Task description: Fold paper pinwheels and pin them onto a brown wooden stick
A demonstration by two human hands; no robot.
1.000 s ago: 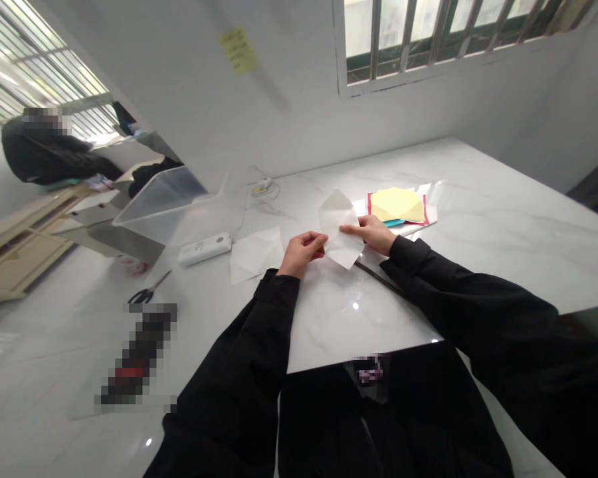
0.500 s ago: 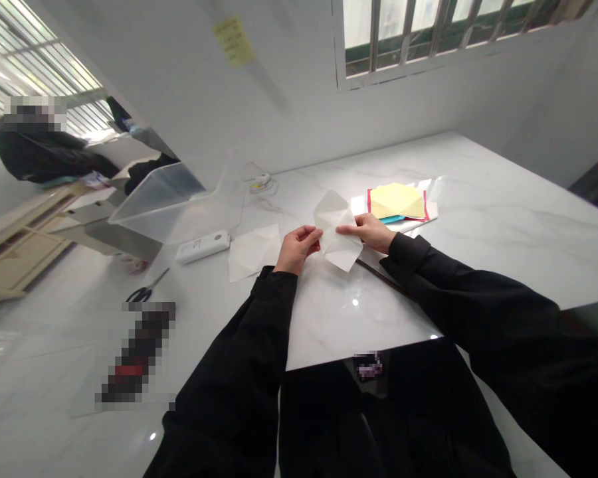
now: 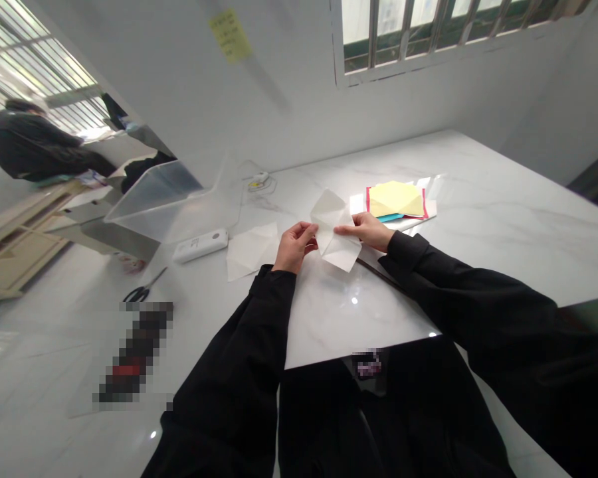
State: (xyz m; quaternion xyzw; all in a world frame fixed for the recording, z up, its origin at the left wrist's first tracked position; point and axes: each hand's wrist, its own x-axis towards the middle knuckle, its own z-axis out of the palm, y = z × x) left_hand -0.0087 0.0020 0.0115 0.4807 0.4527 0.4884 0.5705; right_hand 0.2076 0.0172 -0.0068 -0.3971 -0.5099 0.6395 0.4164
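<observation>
Loose black sleeves (image 3: 483, 302) end in wide, matching cuffs (image 3: 407, 248).

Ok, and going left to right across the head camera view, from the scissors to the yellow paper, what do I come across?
Scissors, white oblong device, loose white paper, left hand, creased white paper held in both hands, right hand, yellow paper topping a coloured stack.

Creased white paper (image 3: 339, 249) (flaps spread) is held tilted over the table (image 3: 323, 318).
</observation>
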